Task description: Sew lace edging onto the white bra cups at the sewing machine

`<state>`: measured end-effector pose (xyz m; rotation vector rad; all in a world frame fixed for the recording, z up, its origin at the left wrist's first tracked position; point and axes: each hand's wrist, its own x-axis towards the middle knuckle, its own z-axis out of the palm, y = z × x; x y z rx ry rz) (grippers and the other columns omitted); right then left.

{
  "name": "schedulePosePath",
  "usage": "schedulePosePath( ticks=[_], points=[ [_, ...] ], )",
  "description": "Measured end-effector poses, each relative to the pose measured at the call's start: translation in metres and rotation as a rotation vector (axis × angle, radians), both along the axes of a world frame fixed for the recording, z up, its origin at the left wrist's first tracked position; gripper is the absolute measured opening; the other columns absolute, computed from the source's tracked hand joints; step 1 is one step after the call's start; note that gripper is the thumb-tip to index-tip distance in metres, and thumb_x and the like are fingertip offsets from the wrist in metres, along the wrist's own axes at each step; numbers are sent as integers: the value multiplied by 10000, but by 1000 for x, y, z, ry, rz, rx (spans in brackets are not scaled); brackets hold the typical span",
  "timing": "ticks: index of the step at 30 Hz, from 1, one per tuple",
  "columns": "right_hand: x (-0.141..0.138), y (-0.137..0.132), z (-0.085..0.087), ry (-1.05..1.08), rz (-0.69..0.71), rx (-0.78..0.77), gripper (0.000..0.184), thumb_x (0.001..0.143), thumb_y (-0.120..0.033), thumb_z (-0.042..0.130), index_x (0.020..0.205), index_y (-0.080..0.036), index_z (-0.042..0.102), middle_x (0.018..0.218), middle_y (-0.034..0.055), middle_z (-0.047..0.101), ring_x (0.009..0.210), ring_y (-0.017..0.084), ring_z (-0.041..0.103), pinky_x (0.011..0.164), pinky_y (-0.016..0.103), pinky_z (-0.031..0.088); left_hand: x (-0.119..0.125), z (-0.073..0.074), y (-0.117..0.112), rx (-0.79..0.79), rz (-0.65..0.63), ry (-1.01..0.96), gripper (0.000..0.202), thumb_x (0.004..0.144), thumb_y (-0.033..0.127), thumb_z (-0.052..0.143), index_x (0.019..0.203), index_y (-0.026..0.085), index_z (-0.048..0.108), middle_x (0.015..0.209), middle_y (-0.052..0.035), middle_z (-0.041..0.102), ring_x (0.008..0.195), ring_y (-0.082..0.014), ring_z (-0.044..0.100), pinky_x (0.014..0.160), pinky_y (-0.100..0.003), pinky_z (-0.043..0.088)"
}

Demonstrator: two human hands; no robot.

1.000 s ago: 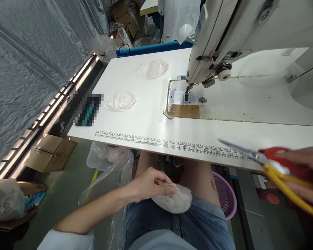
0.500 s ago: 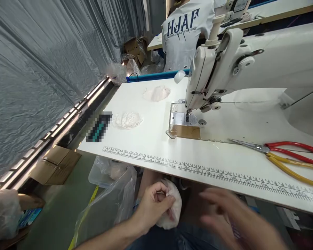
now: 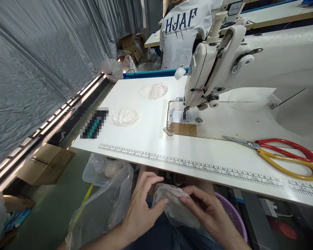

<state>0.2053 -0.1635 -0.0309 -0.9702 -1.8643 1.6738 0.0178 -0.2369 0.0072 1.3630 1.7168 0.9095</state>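
Observation:
Both my hands hold a pale padded fabric piece [image 3: 172, 205] over my lap, below the front edge of the white sewing table [image 3: 214, 152]. My left hand [image 3: 143, 205] grips its left side with the thumb on top. My right hand [image 3: 206, 211] pinches its right edge. Scissors [image 3: 279, 154] with red and yellow handles lie on the table at the right, untouched. A white sewing machine [image 3: 224, 66] stands at the back right. On the left half of the table lie a lace piece [image 3: 125, 116] and, farther back, a pinkish fabric piece [image 3: 154, 90].
A printed ruler [image 3: 187, 163] runs along the table's front edge. A clear plastic bag [image 3: 106, 198] and a cardboard box [image 3: 45, 166] sit on the floor at the left. A purple basket [image 3: 233, 215] is under the table. A person in a white T-shirt [image 3: 184, 31] stands behind the table.
My right hand, which held the scissors a second ago, has left them on the table and come down onto the fabric piece beside my left hand. The camera has tilted up.

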Motion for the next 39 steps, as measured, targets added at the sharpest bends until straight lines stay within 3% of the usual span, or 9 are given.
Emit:
schedulePosePath(
  ticks=[3,7,11,17,22,28,31,35,39],
  points=[
    [1,-1,1,30,44,-142,220,855,-404,585,827,-193,642,764,2,639,729,163,577,638,226,444,-1,-3,6,-120,-136,-40,545,698,275,703,1218,237,542,1159,-74,555,1100,-242,503,945,-334,406],
    [7,0,-1,94,48,-375,239,805,-424,647,793,-185,644,719,-11,594,663,131,516,591,216,396,0,-8,13,-312,-202,-267,204,783,254,564,902,131,676,831,-45,653,794,-176,577,702,-243,427],
    [12,-1,-6,100,22,-517,275,788,-440,669,767,-169,634,693,-6,578,639,118,475,574,217,356,-3,-12,10,-342,-150,-243,239,789,159,430,777,122,666,735,-27,647,685,-141,553,608,-218,377],
    [9,-2,-4,73,33,-471,298,811,-466,630,763,-172,620,652,-18,541,611,117,445,557,221,337,7,-9,3,-181,-193,-56,219,776,264,544,944,162,640,889,-40,661,834,-192,573,756,-280,404],
    [11,-2,-2,19,61,-319,259,833,-429,609,766,-180,625,767,15,611,749,164,517,672,243,394,18,-20,1,75,-189,237,247,715,56,422,805,147,633,740,-36,640,709,-167,536,747,-309,371],
    [16,-3,-7,73,29,-461,254,812,-430,638,748,-186,614,698,-12,575,652,125,477,587,212,371,8,-7,10,-195,-289,-22,172,758,145,498,854,172,639,822,-6,673,772,-163,565,734,-260,382],
    [19,-4,-10,100,60,-493,239,815,-417,643,748,-189,612,699,-18,556,657,119,465,590,205,366,6,-5,12,-177,-296,2,187,739,190,575,914,168,635,899,-15,680,804,-169,578,797,-277,373],
    [20,-4,-10,97,82,-497,220,830,-406,631,762,-197,630,731,-9,568,695,130,484,627,210,383,5,-8,13,-149,-263,83,245,789,97,410,775,150,649,728,-11,649,721,-145,555,758,-272,362],
    [20,-4,-10,82,66,-499,263,845,-434,599,744,-194,636,694,-5,558,657,129,481,599,215,386,1,-5,14,-241,-308,-70,200,825,274,512,863,155,669,757,-10,652,711,-144,552,690,-244,374]
  ],
)
